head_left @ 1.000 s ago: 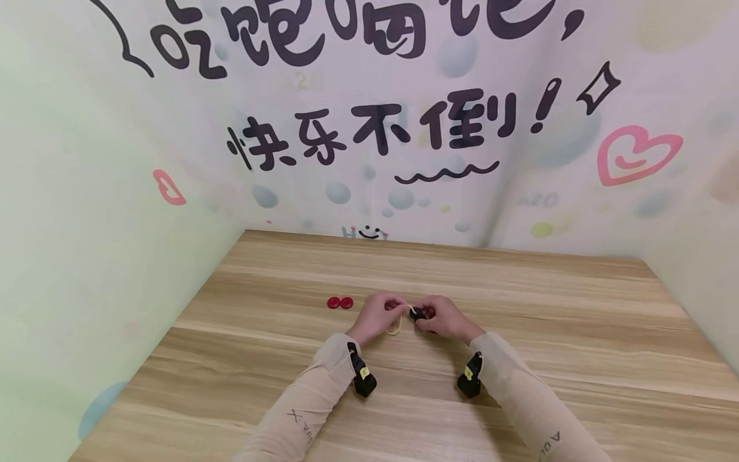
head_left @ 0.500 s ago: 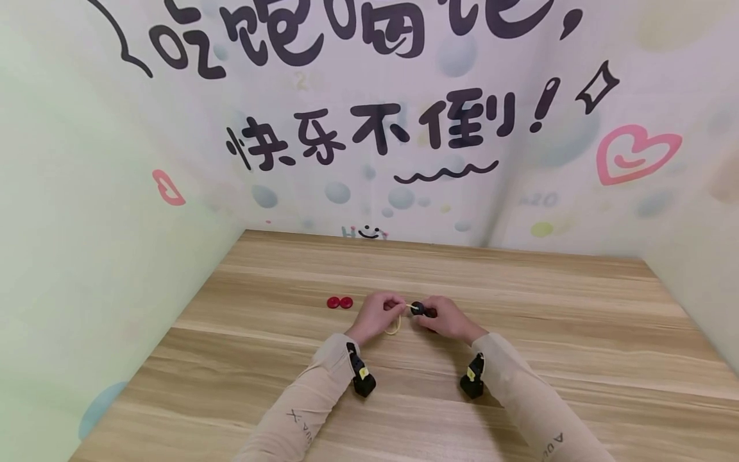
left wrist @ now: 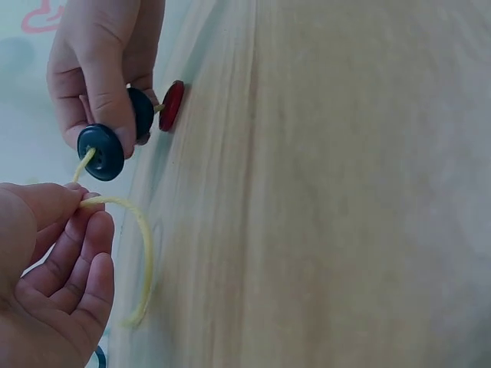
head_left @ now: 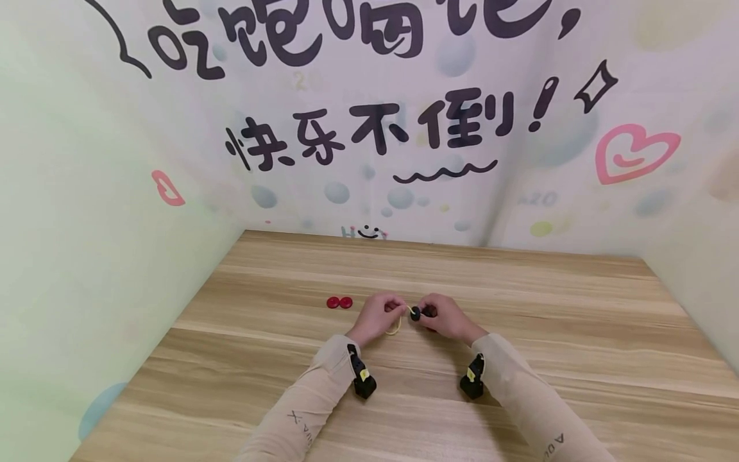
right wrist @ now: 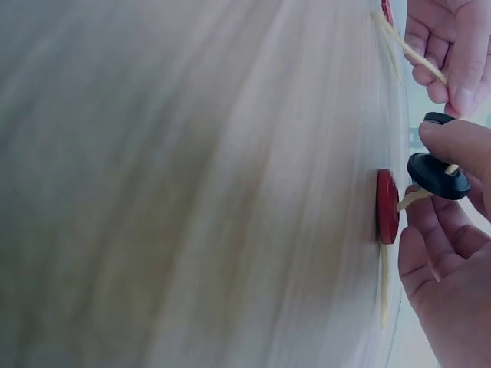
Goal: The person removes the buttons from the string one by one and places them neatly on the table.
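My left hand [head_left: 378,317] pinches a yellow cord [left wrist: 146,253] between thumb and fingertips, and a loose tail of the cord curves down from the pinch. Facing it, my right hand [head_left: 449,317] holds a dark button [left wrist: 101,152] by thumb and fingers; the cord passes through a hole in it. A second dark button [right wrist: 439,176] sits on the same cord by the right thumb. Farther along the cord, past the right fingers, hangs a red button [right wrist: 387,207]. In the head view the right fingers hide most of these buttons.
Two red buttons [head_left: 339,303] lie side by side on the wooden table [head_left: 260,359], left of the left hand. A printed cloth wall [head_left: 369,192] stands behind the table. Each wrist wears a black camera [head_left: 362,380].
The dark button in my right fingers has turned: half a second ago its round face showed, now it looks narrower. Both hands stay nearly in place, the cord still pinched in the left.
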A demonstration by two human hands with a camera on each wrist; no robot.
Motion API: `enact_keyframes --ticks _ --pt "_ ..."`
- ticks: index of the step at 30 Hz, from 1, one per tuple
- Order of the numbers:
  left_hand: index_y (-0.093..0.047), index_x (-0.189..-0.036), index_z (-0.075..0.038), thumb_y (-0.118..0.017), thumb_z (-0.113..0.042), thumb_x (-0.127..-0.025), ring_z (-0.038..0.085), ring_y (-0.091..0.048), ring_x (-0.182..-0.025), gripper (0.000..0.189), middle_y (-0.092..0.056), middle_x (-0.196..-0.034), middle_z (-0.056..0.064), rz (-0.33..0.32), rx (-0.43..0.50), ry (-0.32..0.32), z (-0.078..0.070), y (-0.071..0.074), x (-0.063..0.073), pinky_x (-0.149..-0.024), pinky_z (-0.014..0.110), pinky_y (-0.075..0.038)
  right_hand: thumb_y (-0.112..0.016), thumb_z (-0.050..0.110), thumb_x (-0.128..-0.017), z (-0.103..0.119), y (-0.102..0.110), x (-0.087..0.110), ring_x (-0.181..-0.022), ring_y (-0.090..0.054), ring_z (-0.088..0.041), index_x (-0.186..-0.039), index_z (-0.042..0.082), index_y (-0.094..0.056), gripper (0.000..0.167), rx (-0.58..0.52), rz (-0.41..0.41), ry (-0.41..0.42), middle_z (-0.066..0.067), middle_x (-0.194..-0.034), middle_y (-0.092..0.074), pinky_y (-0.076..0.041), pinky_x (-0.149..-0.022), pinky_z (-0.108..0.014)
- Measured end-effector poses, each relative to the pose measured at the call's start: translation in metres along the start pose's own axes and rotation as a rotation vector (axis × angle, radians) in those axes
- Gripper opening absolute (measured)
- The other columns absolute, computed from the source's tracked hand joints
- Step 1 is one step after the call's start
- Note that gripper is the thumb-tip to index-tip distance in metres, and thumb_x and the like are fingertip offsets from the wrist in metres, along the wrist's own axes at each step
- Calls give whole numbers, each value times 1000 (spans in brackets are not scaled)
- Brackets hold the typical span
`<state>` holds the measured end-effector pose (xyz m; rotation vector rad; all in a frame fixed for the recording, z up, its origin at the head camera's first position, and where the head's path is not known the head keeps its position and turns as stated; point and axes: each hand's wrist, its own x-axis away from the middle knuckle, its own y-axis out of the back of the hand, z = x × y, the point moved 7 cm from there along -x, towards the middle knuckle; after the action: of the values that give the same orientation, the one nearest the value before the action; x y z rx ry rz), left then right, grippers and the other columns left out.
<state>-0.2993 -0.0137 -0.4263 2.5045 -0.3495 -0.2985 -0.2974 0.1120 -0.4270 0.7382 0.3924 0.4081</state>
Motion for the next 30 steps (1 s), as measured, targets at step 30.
enact_keyframes --ticks 30 --pt "-66 -86 -5 -58 -13 -86 8 -54 -69 11 -62 -76 0 6 -15 -7 1 -2 3 -62 18 -44 -62 -2 -78 -4 3 -2 -70 -57 -13 -82 0 -62 5 -125 -68 -61 -6 -78 -62 -47 -57 -22"
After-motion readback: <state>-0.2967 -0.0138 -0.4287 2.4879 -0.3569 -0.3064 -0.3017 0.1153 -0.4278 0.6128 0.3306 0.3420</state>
